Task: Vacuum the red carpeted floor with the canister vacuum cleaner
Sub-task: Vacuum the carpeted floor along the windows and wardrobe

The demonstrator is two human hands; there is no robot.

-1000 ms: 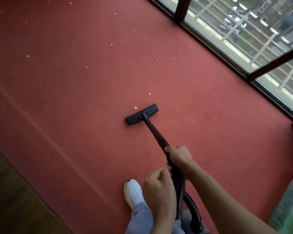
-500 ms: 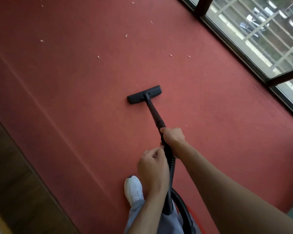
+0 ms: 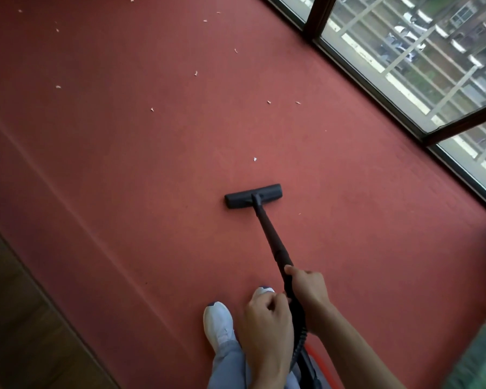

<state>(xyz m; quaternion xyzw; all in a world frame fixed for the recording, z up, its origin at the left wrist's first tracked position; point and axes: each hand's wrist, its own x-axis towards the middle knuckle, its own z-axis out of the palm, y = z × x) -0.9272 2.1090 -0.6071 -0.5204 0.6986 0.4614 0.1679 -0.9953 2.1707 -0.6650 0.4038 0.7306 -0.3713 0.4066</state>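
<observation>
The black floor head (image 3: 253,195) of the vacuum lies flat on the red carpet (image 3: 124,169), a little right of centre. Its black wand (image 3: 270,234) slopes back toward me. My right hand (image 3: 306,293) grips the wand where the ribbed hose (image 3: 299,341) begins. My left hand (image 3: 267,327) has its fingers curled round the hose just below the right hand. A white scrap (image 3: 254,159) lies just beyond the head, and several more scraps (image 3: 196,73) dot the carpet farther off. Only a red sliver of the canister (image 3: 319,360) shows behind my arm.
My white shoes (image 3: 218,324) stand on the carpet behind the head. A dark-framed window wall (image 3: 376,88) runs diagonally along the right. Wooden flooring (image 3: 17,318) borders the carpet at lower left. A greenish object (image 3: 483,357) sits at lower right.
The floor head has been drawn back toward my feet, and a white scrap now lies ahead of it. Both hands kept their hold and moved back with the wand.
</observation>
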